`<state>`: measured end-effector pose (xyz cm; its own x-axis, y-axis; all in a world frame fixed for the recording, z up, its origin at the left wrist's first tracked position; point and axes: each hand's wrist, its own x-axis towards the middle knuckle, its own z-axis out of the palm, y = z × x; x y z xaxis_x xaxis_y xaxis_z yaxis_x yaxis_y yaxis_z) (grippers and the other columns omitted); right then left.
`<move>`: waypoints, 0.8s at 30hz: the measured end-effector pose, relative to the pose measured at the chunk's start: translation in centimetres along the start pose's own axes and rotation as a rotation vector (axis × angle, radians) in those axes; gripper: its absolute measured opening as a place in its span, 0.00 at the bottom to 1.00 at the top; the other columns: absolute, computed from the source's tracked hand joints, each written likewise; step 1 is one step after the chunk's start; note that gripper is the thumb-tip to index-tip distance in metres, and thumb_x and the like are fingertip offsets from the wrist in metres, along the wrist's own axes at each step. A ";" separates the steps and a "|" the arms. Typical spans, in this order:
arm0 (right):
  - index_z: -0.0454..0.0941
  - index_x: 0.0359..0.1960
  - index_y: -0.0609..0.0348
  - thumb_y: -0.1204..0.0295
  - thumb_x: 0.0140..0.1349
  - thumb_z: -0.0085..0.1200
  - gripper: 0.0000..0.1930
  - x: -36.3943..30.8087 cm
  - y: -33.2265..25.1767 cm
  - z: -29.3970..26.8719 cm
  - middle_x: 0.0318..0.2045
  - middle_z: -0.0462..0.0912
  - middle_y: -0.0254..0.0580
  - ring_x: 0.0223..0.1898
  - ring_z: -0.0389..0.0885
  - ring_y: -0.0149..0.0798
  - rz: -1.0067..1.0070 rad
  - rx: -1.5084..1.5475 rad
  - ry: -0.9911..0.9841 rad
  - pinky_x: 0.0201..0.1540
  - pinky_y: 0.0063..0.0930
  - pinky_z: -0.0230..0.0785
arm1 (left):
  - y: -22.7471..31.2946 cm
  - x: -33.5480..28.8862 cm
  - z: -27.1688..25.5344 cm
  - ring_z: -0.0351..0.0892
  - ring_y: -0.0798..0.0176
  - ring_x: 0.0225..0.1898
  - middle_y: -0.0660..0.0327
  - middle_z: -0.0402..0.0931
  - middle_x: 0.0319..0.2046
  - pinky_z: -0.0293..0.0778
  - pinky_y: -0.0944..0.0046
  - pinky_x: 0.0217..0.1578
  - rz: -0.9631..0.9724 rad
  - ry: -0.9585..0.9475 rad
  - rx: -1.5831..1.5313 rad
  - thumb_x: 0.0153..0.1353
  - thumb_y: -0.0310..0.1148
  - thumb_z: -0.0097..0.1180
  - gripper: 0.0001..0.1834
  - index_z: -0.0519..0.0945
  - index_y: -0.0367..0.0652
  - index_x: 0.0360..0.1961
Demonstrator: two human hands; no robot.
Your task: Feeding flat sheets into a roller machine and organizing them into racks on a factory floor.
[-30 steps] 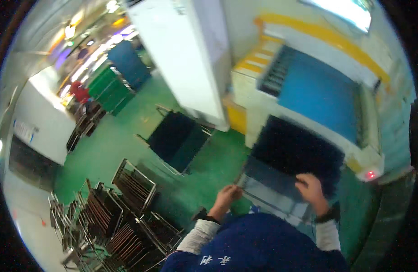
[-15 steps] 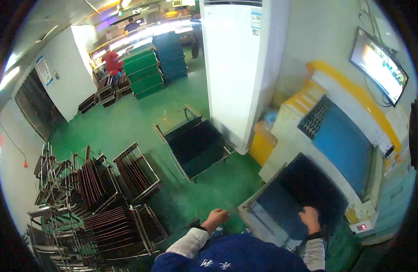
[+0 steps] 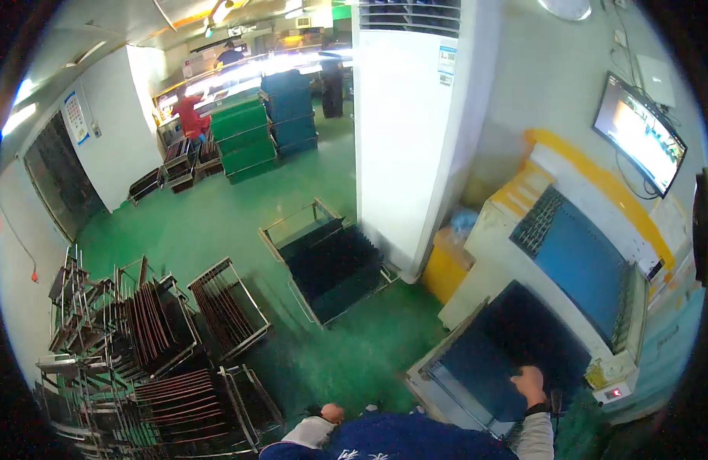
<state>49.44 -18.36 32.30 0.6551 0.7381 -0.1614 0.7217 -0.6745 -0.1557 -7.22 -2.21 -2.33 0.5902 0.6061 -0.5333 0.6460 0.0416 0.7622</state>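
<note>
My right hand [image 3: 529, 383] is over a rack of closely packed dark boards [image 3: 507, 345], at or just above their top edges. Its fingers are slightly bent and apart, and I see nothing held in them. The rack's pale metal frame [image 3: 431, 383] shows along the left side of the boards. Low in front of my body, left of the rack, is my left hand [image 3: 332, 413]. It looks small and rounded beside the pale sleeve, its fingers hidden from view.
Right of the rack stands a machine with a blue sloping bed [image 3: 580, 253], below a wall screen [image 3: 640, 134]. Another board-filled rack [image 3: 335, 268] stands ahead by a tall white cabinet [image 3: 408, 138]. Several metal racks [image 3: 177, 399] crowd the left floor. People work far back.
My left hand has drawn back down and left toward my body. My right hand remains over the dark boards, slightly lower in view. The whole view has tilted up a little.
</note>
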 end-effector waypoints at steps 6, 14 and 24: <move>0.81 0.34 0.60 0.60 0.40 0.65 0.21 0.4 -1.6 1.3 0.35 0.81 0.53 0.40 0.79 0.53 -0.020 -0.051 0.084 0.43 0.41 0.71 | 0.4 1.0 0.1 0.78 0.60 0.23 0.58 0.78 0.19 0.73 0.58 0.25 -0.287 0.079 -0.089 0.47 0.45 0.57 0.15 0.82 0.44 0.23; 0.81 0.33 0.59 0.56 0.38 0.65 0.22 0.1 0.4 1.6 0.35 0.81 0.52 0.39 0.79 0.53 0.038 -0.009 0.082 0.43 0.42 0.71 | -1.9 4.4 -1.5 0.77 0.66 0.24 0.64 0.79 0.25 0.72 0.62 0.24 1.051 0.076 0.418 0.54 0.40 0.56 0.09 0.80 0.50 0.33; 0.83 0.29 0.55 0.54 0.40 0.63 0.19 -0.5 -1.6 -0.1 0.30 0.82 0.48 0.35 0.80 0.51 0.041 -0.051 0.108 0.37 0.43 0.72 | 5.9 8.3 -4.3 0.77 0.65 0.27 0.63 0.79 0.29 0.72 0.61 0.26 0.175 -0.254 0.057 0.56 0.38 0.54 0.09 0.79 0.53 0.38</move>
<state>47.94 -17.68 32.74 0.7025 0.7092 -0.0600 0.7025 -0.7044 -0.1014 -0.56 6.45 -0.65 0.7921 0.3817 -0.4763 0.5461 -0.0948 0.8323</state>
